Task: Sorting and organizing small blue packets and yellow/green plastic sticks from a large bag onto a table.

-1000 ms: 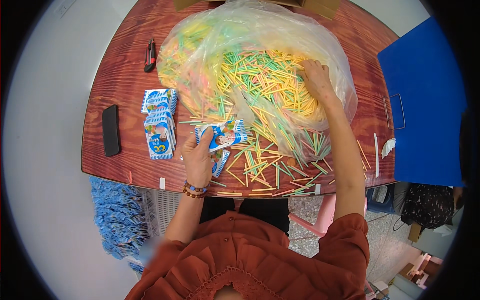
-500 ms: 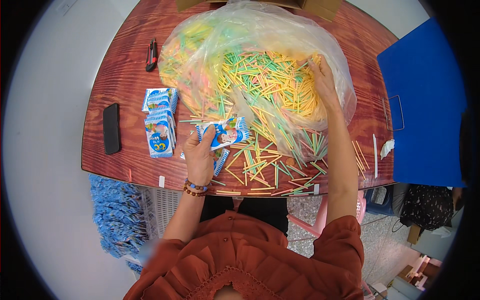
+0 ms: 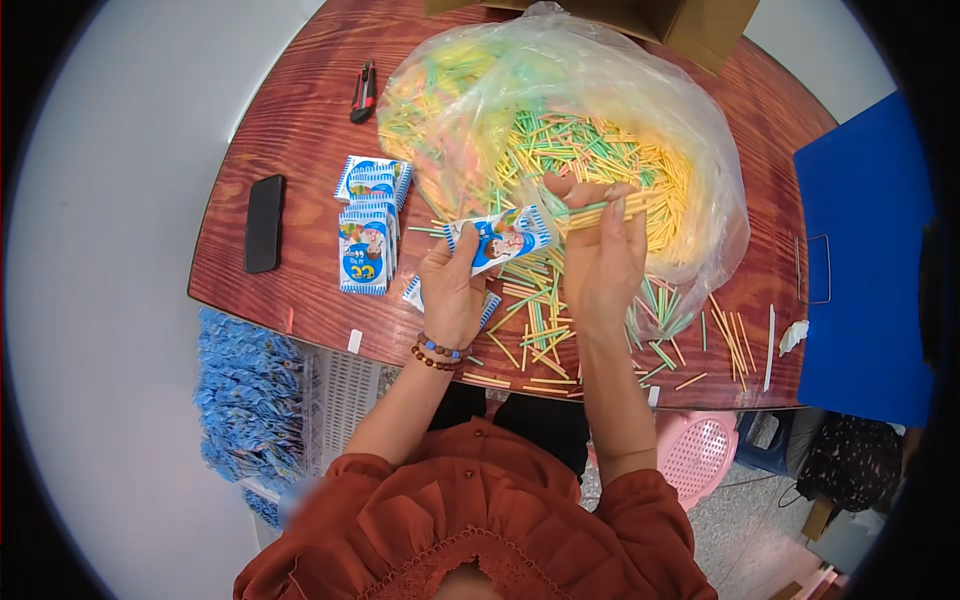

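My left hand (image 3: pixel 452 292) grips a small blue-and-white printed packet (image 3: pixel 503 240) between thumb and fingers, its far end tilted up to the right. Just right of it, my right hand (image 3: pixel 603 275) is palm up with fingers curled round a small bunch of thin yellow and green sticks (image 3: pixel 612 212). Behind both hands lies a large clear plastic bag (image 3: pixel 715 190), its mouth open over a heap of yellow, green and pink sticks (image 3: pixel 570 140). Another such packet (image 3: pixel 488 310) lies partly hidden under my left hand.
Stacked blue-and-white packets (image 3: pixel 367 245) stand left of my hands, near a black phone (image 3: pixel 264 223) and a red-and-black box cutter (image 3: pixel 363 92). Loose sticks (image 3: pixel 545 345) litter the table's near edge. A cardboard box (image 3: pixel 705 30) sits behind the bag, a blue panel (image 3: pixel 860 270) at right.
My right hand has come out of the bag, moving left and nearer with a bunch of sticks, and turned palm up beside the packet. The whole view has shifted a little.
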Motion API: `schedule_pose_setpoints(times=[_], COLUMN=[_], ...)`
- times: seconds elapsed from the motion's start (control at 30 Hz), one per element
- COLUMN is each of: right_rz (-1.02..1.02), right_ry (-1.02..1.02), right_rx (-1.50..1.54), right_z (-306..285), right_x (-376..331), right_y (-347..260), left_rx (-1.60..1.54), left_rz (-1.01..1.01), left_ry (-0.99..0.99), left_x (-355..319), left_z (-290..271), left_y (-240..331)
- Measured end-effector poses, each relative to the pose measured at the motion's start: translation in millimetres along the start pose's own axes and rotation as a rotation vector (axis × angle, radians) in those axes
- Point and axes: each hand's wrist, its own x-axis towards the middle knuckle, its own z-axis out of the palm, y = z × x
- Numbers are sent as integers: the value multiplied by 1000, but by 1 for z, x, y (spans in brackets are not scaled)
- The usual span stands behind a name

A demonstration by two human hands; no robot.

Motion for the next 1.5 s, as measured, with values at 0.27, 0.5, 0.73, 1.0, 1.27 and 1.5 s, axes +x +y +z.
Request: schedule_pose_setpoints(times=[0.27,0.5,0.73,1.0,1.27,1.5], right_rz=[-81,-62,90,84,95,546], right_ry=[-54,-128,-285,-189,-337,-370], right_rx=[-326,-423,-567,-926,-838,-688], right_z=[12,13,14,15,39,49], right_x=[-11,-16,-13,-21,1,3], right_y=[19,33,24,32,30,90], left_rx=[5,-147,-373,-589,-121,518], left_rz=[29,-18,-42,-37,144,379], left_ry=[-53,-107,-134,-244,-135,233], left_x=[-5,-2,5,15,8,-9], left_z=[-8,-4,-2,-15,-54,-99], left_y=[4,3,-4,-4,36,71])
